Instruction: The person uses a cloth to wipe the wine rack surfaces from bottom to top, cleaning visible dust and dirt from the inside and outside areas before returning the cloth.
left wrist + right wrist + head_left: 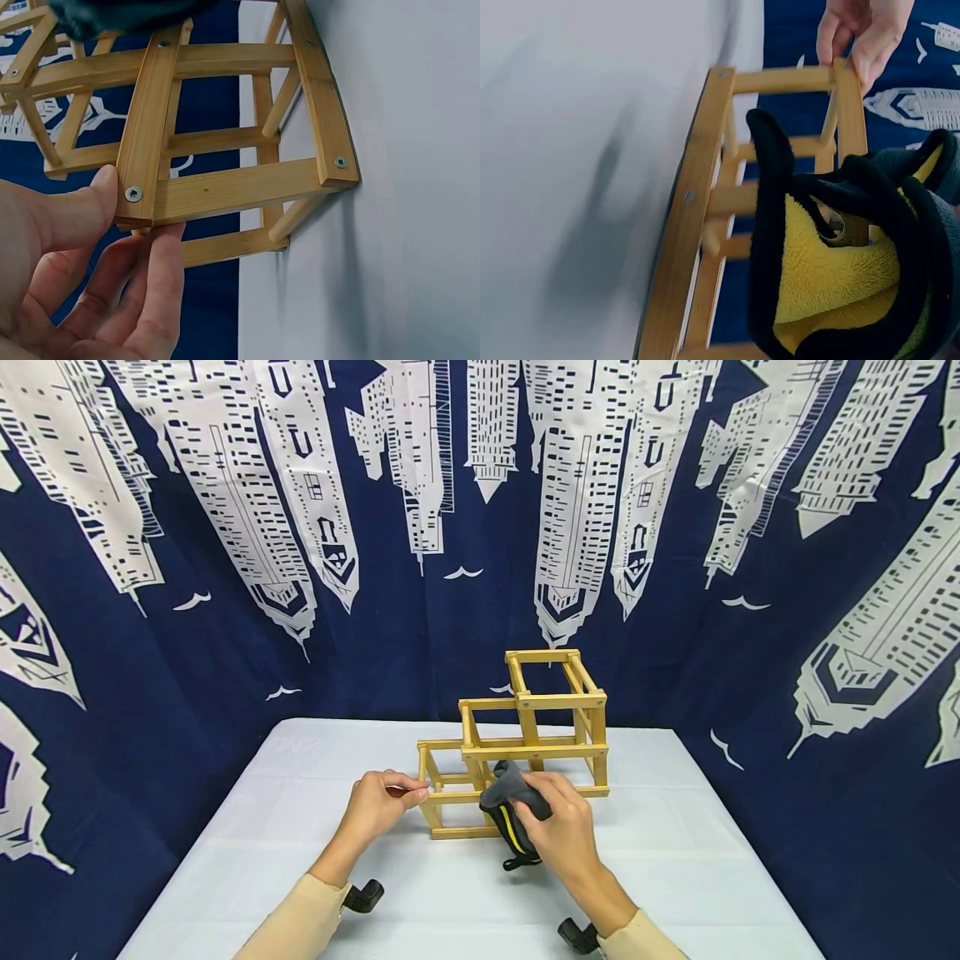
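Note:
A stepped wooden rack (536, 752) of slats and round dowels stands on the table, its lowest tier on the left. My left hand (378, 806) pinches the upper front corner of that lowest tier. In the left wrist view the thumb (101, 196) is on the slat near a screw, the fingers under the corner. My right hand (567, 827) grips a bunched microfiber cloth (510, 783) against the front of the rack's middle. The cloth is grey outside, with black edging and a fluffy yellow side (832, 277) in the right wrist view. It hides part of the slats.
A white-covered table (675, 877) carries the rack near its back edge. Behind and at the sides hangs a navy curtain (420, 652) printed with white buildings and birds. Black wrist cameras (363, 896) jut from both forearms.

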Demonstrator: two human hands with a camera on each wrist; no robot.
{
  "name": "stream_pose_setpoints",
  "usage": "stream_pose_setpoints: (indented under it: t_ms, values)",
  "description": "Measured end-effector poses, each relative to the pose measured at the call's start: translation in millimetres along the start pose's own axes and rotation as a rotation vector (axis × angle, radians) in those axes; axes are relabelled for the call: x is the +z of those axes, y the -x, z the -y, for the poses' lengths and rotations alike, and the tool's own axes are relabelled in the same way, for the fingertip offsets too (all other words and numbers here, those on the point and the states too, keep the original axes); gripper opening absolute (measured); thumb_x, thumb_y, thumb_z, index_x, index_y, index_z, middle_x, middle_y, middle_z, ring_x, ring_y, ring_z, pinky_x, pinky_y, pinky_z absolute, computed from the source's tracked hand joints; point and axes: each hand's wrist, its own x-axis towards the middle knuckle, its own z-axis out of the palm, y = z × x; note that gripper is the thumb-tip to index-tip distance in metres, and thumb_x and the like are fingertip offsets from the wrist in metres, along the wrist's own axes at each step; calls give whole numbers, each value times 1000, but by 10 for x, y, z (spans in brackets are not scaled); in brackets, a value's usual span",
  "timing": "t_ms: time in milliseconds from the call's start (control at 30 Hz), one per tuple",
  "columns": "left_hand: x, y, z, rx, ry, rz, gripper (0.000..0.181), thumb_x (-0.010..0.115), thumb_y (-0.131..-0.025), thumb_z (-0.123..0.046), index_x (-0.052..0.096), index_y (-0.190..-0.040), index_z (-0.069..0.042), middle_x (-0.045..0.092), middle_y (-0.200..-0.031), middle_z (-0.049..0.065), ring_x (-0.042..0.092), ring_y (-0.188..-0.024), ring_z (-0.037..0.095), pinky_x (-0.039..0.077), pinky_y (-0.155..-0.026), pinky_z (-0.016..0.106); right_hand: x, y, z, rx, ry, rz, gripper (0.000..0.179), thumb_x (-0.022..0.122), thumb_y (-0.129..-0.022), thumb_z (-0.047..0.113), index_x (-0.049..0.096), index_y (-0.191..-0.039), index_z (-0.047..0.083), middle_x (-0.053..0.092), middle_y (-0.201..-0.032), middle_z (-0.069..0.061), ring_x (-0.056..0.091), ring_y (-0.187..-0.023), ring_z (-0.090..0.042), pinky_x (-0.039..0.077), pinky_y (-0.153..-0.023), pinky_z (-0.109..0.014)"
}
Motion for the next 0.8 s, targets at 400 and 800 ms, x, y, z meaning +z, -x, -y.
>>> stream_pose_setpoints:
  t_ms: [400, 800]
  values:
    - [12, 13, 36, -74, 144, 50, 5, 97, -97, -15, 95, -102, -13, 92, -112, 5, 85, -94, 10, 63, -81, 25, 467, -119, 234, 50, -12, -49, 39, 105, -79, -4, 89, -114, -7, 86, -104, -17, 84, -96, -34, 72, -78, -47]
    - [-17, 25, 24, -143, 272, 94, 53, 96, -95, -10, 80, -145, -2, 87, -127, 20, 86, -108, 19, 67, -92, 29, 552, -177, 307, 91, 74, -48, 34, 107, -84, 20, 89, -104, -2, 80, -92, -10, 82, -84, -27, 72, -74, -42]
